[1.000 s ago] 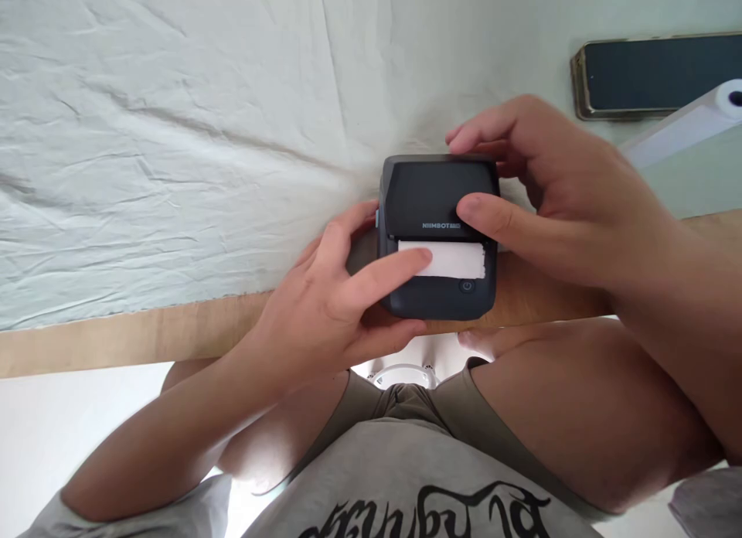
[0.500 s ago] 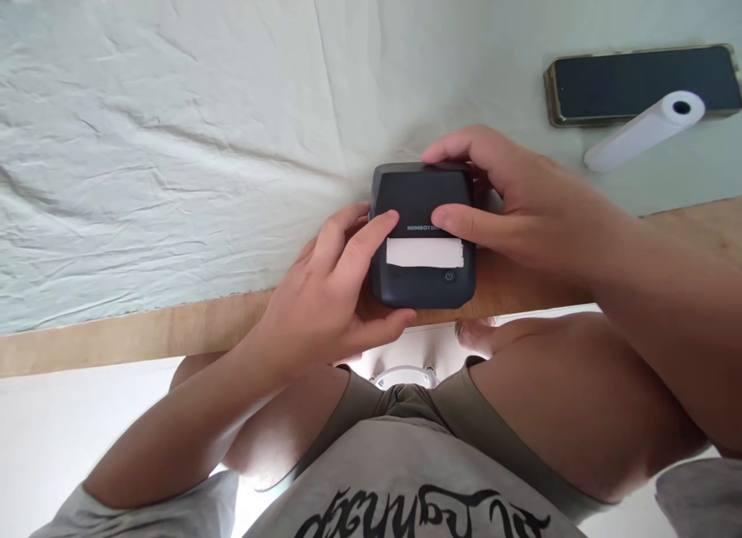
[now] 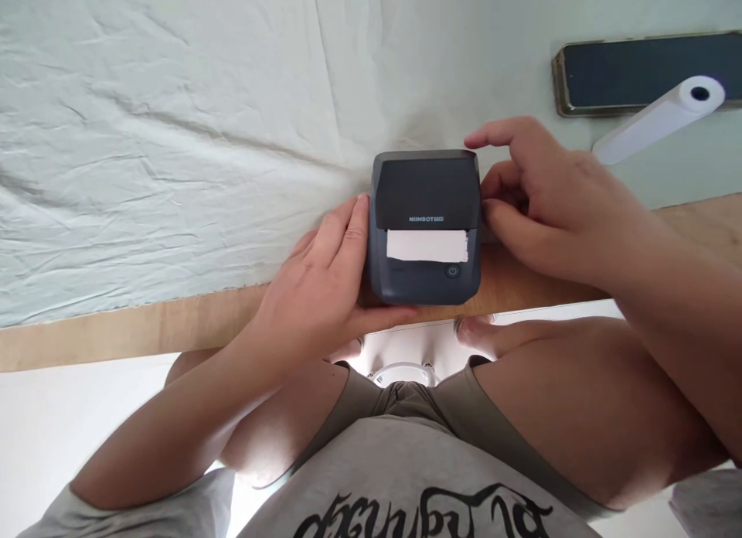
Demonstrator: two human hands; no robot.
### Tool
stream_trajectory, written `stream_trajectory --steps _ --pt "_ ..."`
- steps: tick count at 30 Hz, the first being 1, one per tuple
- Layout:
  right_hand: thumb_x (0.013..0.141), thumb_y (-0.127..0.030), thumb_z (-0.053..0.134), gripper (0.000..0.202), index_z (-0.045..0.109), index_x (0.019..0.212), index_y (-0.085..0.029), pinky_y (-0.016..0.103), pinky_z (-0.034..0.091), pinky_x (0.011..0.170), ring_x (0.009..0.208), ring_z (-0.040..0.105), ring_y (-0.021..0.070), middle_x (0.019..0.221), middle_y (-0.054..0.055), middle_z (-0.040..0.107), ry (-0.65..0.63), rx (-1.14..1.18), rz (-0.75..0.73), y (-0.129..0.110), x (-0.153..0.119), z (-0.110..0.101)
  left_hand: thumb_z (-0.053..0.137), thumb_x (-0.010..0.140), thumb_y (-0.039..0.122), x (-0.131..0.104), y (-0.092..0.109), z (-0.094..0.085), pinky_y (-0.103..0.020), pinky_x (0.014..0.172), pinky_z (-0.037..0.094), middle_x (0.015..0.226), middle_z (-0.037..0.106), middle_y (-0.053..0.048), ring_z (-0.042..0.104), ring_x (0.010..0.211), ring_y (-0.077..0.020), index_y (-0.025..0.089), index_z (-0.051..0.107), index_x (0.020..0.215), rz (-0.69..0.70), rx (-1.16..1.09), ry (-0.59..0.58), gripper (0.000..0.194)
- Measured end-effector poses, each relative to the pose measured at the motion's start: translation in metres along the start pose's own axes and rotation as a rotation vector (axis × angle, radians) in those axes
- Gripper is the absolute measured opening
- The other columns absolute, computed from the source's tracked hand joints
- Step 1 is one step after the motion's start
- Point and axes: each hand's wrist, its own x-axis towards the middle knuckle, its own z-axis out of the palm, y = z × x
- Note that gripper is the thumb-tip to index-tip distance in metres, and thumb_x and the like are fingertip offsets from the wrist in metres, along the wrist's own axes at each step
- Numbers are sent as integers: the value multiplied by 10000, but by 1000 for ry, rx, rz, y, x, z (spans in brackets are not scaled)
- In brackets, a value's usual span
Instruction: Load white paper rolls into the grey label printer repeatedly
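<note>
A dark label printer (image 3: 427,186) marked NIIMBOT sits at the table's front edge, its lid down. A strip of white paper (image 3: 427,245) sticks out of its slot, just above a round power button (image 3: 452,271). My left hand (image 3: 325,271) grips the printer's left side, with the fingers along the wall and the thumb stretched below the front edge. At the right side is my right hand (image 3: 536,194). Its index finger reaches to the back right corner, while the thumb and bent fingers meet the side wall. Their tips are partly hidden.
A phone (image 3: 643,70) in a case lies at the back right. In front of it stands a white paper roll (image 3: 661,119), seen tilted. A wrinkled pale green cloth (image 3: 202,175) covers the table, leaving a wooden front edge (image 3: 133,325) bare. My legs are below.
Both thumbs and fingers have come off the printer's lid. My right hand has shifted right to the side wall, and my left fingers now lie along the left side.
</note>
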Motion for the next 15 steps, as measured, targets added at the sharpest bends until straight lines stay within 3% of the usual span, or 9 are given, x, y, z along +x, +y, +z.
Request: stream_trajectory --steps 3,7,15 --pt "970 -347 451 721 367 1680 -254 263 424 806 763 505 92 1021 31 704 -7 -47 -8 5 5 4 859 911 848 1 2 1 -559 1347 537 1726 572 -223 596 1614 -441 194 392 1799 9 4 7 1197" --pt "949 -411 451 638 563 1546 -215 240 256 732 765 451 101 1002 72 699 32 -96 -26 11 10 8 817 946 857 1 2 1 -568 1351 534 1690 610 -227 614 1599 -436 171 406 1785 32 8 30 1159" --pt "942 -441 406 657 614 1521 -209 253 281 714 758 473 120 978 76 712 36 -87 -44 11 9 9 769 984 858 0 0 1 -566 1347 542 1716 597 -223 629 1589 -432 187 399 1790 70 5 38 1113"
